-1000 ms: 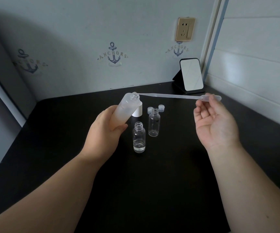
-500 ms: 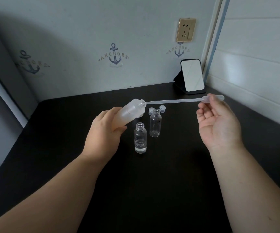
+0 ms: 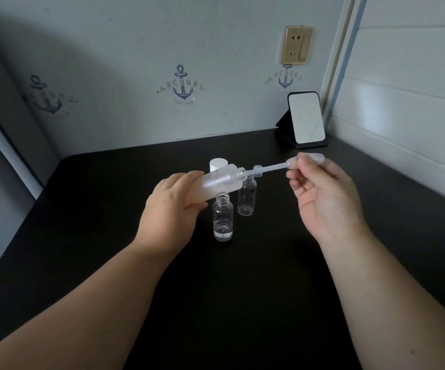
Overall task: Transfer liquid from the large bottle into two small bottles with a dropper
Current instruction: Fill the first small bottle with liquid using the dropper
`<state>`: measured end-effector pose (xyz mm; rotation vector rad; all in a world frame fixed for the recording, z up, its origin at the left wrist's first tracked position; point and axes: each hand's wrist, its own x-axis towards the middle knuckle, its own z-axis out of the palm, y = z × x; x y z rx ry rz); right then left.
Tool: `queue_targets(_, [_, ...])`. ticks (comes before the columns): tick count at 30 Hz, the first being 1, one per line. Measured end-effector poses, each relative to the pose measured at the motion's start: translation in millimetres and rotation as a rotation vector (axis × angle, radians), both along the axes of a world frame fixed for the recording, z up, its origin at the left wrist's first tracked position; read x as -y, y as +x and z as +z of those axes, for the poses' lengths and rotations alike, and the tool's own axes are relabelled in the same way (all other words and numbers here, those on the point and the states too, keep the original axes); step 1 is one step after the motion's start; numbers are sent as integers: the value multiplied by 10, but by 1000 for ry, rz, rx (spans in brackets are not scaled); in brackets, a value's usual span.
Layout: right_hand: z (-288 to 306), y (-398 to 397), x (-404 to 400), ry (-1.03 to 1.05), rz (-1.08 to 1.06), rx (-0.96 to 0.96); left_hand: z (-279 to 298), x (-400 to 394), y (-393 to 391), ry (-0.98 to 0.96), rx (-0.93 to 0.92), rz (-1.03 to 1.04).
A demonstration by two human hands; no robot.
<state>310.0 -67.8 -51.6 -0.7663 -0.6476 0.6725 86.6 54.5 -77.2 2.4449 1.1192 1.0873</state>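
My left hand (image 3: 169, 212) grips the large frosted bottle (image 3: 220, 181), tipped far over with its open mouth pointing right. My right hand (image 3: 323, 198) pinches the bulb of the clear plastic dropper (image 3: 277, 166), whose thin stem runs left into the bottle's mouth. Below them two small clear bottles stand open on the black table (image 3: 242, 289): the near one (image 3: 222, 216) holds a little liquid at the bottom, the far one (image 3: 246, 198) looks empty.
The large bottle's white cap (image 3: 218, 164) stands behind it. A small clear cap (image 3: 257, 169) lies behind the far small bottle. A standing mirror (image 3: 306, 121) is at the back right corner by the wall.
The large bottle has tilted lower toward horizontal. My right hand has moved left, pushing the dropper's stem deeper into the bottle's mouth.
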Motion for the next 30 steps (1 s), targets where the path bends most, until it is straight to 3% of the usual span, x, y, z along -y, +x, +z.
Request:
queue_targets(11, [6, -101, 7, -40, 94, 147, -10, -17, -6, -3, 11, 3])
queue_targets(30, [22, 162, 48, 48, -23, -287, 29, -54, -66, -64, 76, 91])
